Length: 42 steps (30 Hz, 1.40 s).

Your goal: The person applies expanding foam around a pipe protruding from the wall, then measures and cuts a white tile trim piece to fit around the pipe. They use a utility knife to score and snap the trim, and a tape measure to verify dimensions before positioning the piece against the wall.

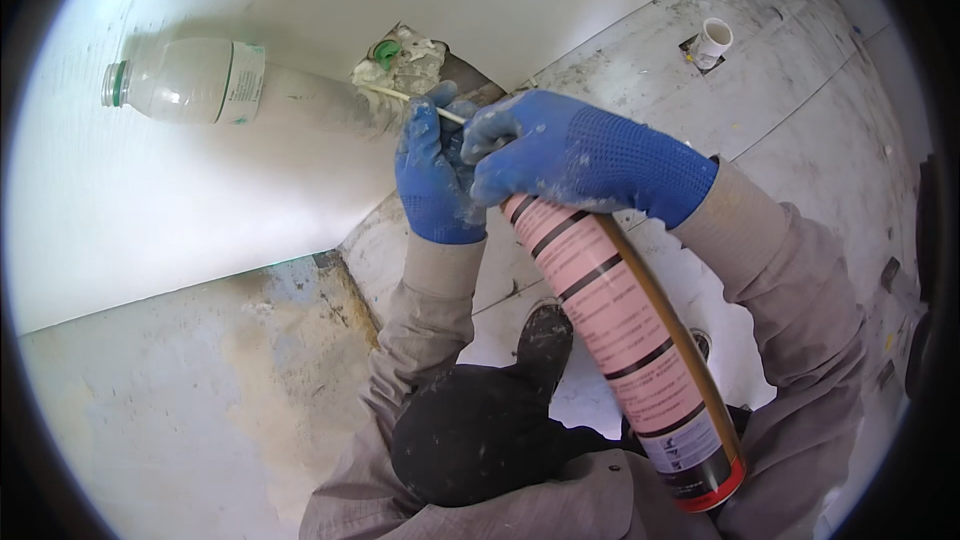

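My right hand (585, 155), in a blue coated glove, grips the top of a long pink aerosol can (620, 330), which hangs tilted toward my lap. My left hand (435, 165), also gloved, has its fingers curled on a thin white straw (390, 91) beside the can's top; the nozzle is hidden. The straw points up-left at a rough opening (420, 60) with pale crusted material and a green piece (386, 52). Left of it, a clear plastic bottle (180, 80) lies sideways against the white wall, with a translucent length reaching toward the opening.
A white pipe stub (714, 40) stands in a square cutout in the grey, dirty tiled surface (800, 140) at right. The white wall (220, 200) fills the upper left, above a stained surface (180, 380). My knee (450, 440) and dark shoe are below my hands.
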Motion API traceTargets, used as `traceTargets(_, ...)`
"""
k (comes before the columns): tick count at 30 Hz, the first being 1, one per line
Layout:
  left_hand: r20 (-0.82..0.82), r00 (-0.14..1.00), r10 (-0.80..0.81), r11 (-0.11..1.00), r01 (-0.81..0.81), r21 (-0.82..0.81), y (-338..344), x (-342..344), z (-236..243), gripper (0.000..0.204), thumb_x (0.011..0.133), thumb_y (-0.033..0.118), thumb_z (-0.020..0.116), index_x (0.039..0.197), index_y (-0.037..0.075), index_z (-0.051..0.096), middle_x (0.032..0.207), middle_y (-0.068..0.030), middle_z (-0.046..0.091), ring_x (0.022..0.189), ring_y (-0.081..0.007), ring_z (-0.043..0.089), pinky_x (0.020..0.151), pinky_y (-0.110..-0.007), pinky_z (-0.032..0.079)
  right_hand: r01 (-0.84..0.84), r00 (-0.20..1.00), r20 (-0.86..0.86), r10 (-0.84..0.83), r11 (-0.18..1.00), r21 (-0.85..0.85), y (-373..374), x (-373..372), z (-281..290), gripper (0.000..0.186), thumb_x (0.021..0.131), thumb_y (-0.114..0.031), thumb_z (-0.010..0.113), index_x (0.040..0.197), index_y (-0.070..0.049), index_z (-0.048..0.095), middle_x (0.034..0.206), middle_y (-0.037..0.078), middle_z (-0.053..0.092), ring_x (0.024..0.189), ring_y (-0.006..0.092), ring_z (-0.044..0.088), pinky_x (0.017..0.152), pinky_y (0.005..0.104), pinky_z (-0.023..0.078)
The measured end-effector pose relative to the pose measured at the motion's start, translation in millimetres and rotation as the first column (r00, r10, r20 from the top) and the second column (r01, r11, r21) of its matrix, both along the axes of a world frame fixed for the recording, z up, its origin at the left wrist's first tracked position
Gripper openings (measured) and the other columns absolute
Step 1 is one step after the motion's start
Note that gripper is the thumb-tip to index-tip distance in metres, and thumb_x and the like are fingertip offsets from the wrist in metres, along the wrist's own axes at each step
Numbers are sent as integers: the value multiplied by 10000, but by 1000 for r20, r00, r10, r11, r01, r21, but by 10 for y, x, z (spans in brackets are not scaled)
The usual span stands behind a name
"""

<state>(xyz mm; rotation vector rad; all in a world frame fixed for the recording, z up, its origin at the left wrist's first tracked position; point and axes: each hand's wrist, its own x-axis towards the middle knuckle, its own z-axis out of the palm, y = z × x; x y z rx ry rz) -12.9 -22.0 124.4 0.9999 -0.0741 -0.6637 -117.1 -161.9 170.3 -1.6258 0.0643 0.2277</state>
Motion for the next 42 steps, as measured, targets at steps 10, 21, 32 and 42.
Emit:
traceTargets(10, 49, 994, -103, 994, 101, 31, 67, 180, 10, 332, 1051, 274, 531, 1181, -28, 578, 876, -100, 683, 765, -191, 677, 697, -301, 570, 100, 978, 188, -94, 995, -24, 122, 93, -73, 227, 820, -250, 652, 888, -61, 756, 832, 113, 719, 780, 214, 693, 757, 337, 565)
traceTargets(21, 31, 999, -21, 1000, 21, -10, 149, 204, -134, 312, 1054, 251, 516, 1168, -32, 584, 915, -112, 678, 815, -205, 670, 749, -327, 571, -20, 997, -73, 15, 998, -66, 72, 134, 2, 259, 797, -267, 694, 916, -37, 711, 862, 105, 694, 792, 193, 646, 792, 334, 528)
traceTargets(32, 269, 961, -68, 994, 42, 100, -61, 320, 104, 312, 1057, 256, 500, 1141, -21, 616, 900, -85, 664, 788, -168, 653, 716, -283, 558, 146, 987, 73, -143, 988, -38, 80, 132, 72, 197, 742, -261, 706, 774, -68, 734, 778, 100, 691, 725, 171, 651, 749, 312, 547)
traceTargets(42, 129, 991, -36, 994, 22, 108, 78, 301, -44, 354, 1064, 321, 500, 1177, 8, 621, 964, -85, 660, 861, -164, 639, 773, -300, 547, 68, 811, 583, -44, 997, -20, 275, 330, -522, 166, 826, -99, 732, 984, -149, 731, 999, 96, 734, 943, 267, 708, 840, 350, 567)
